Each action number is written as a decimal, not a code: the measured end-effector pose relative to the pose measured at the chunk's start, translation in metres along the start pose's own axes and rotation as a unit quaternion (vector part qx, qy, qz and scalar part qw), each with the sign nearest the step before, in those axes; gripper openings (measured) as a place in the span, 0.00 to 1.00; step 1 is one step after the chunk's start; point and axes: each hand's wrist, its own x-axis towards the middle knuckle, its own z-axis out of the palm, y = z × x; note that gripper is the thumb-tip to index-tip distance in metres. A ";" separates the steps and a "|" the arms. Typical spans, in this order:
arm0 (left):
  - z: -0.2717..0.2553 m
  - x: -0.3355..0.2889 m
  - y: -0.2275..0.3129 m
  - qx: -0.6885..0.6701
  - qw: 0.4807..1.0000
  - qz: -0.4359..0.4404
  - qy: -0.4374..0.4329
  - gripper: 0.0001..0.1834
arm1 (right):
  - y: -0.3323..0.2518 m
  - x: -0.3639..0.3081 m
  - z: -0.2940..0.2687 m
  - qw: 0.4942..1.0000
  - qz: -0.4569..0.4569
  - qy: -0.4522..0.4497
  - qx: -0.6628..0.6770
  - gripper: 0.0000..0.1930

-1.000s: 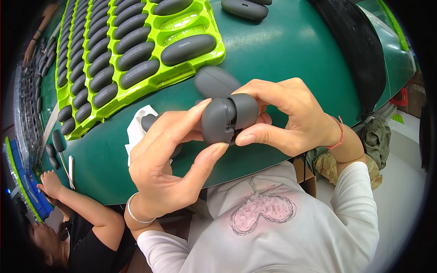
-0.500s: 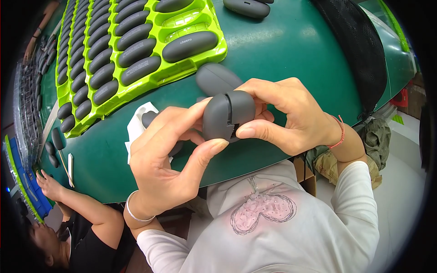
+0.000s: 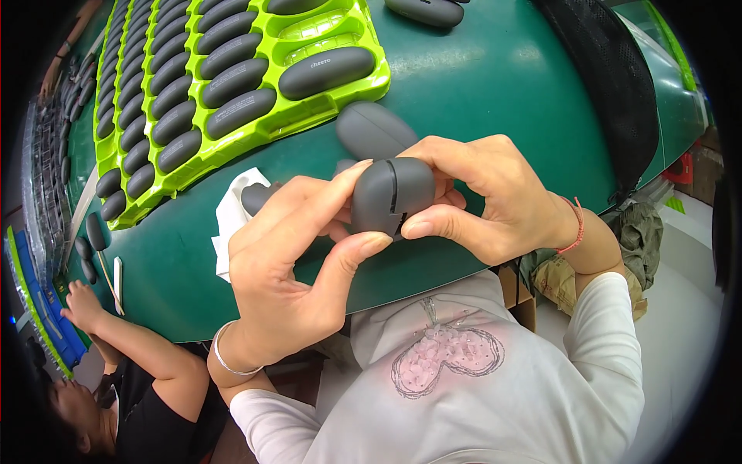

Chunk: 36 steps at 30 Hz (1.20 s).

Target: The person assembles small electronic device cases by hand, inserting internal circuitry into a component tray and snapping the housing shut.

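Just above the table, a dark grey rounded earbud case (image 3: 376, 195) is held between my two hands, its seam parted by a narrow gap with a step at the lower end. My left hand (image 3: 297, 255) grips one half, thumb on the near side and fingers behind. The other half is pinched by my right hand (image 3: 483, 197), thumb at the bottom of the gap. Behind it lies another grey case (image 3: 375, 133) on the table. Beside my left hand, a white holder (image 3: 233, 219) stands next to a dark rounded piece (image 3: 255, 199) that my hand partly covers.
A lime-green tray (image 3: 317, 106) with rows of dark cases fills the upper left of the green table (image 3: 479, 85). More cases (image 3: 427, 11) lie at the far edge. Black mesh (image 3: 610, 85) borders the right. A co-worker's hand (image 3: 83, 309) is at lower left.
The case has shifted slightly right, and its gap looks narrower at the top. My left hand has moved a little right with it; my right hand is almost unchanged.
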 end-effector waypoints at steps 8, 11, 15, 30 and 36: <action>0.003 -0.001 0.001 -0.116 0.992 -0.047 0.016 0.24 | -0.004 0.000 -0.002 0.983 0.101 -0.022 0.153 0.13; -0.001 -0.002 -0.001 -0.143 0.987 -0.068 0.001 0.24 | -0.010 0.002 -0.001 0.959 0.163 -0.025 0.229 0.13; -0.002 -0.001 -0.002 -0.122 0.990 -0.063 -0.014 0.25 | -0.006 -0.001 0.003 0.974 0.123 -0.006 0.192 0.14; -0.001 -0.003 0.013 -0.213 0.962 -0.173 0.001 0.35 | -0.010 0.001 -0.004 0.953 0.152 -0.038 0.259 0.16; 0.008 -0.002 0.002 0.115 0.988 0.095 0.043 0.45 | -0.013 0.001 0.006 0.913 0.183 0.016 0.363 0.17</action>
